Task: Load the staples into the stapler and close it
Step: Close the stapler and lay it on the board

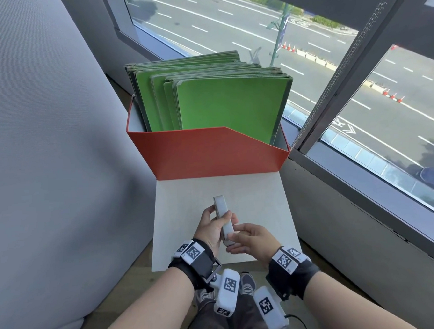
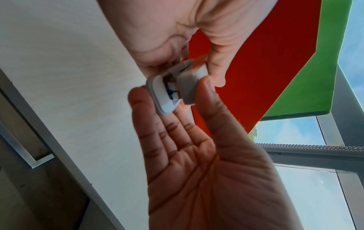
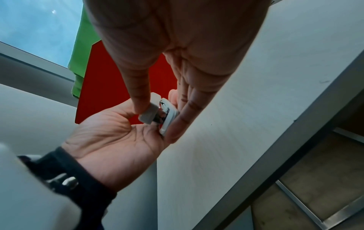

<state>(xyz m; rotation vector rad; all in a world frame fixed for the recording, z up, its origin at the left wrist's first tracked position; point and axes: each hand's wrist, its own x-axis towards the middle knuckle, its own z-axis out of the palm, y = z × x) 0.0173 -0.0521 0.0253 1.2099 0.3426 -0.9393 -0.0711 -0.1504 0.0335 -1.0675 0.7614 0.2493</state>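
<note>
A small grey-white stapler (image 1: pixel 223 218) is held above the white table top (image 1: pixel 258 200), lengthwise away from me. My left hand (image 1: pixel 216 216) grips its middle, thumb on the grey top and fingers behind the white base. My right hand (image 1: pixel 233 239) pinches its near end between thumb and fingers. In the left wrist view the stapler (image 2: pixel 177 87) shows its top and base slightly apart at that end. The right wrist view shows shiny metal inside the stapler (image 3: pixel 157 115), between the right hand (image 3: pixel 157 123) fingers. I cannot tell whether staples sit inside. No loose staples are in view.
An orange-red file box (image 1: pixel 210 154) full of green folders (image 1: pixel 228 103) stands at the far edge of the table. A window frame (image 1: pixel 362 182) runs along the right. A grey partition (image 1: pixel 46 148) closes the left side.
</note>
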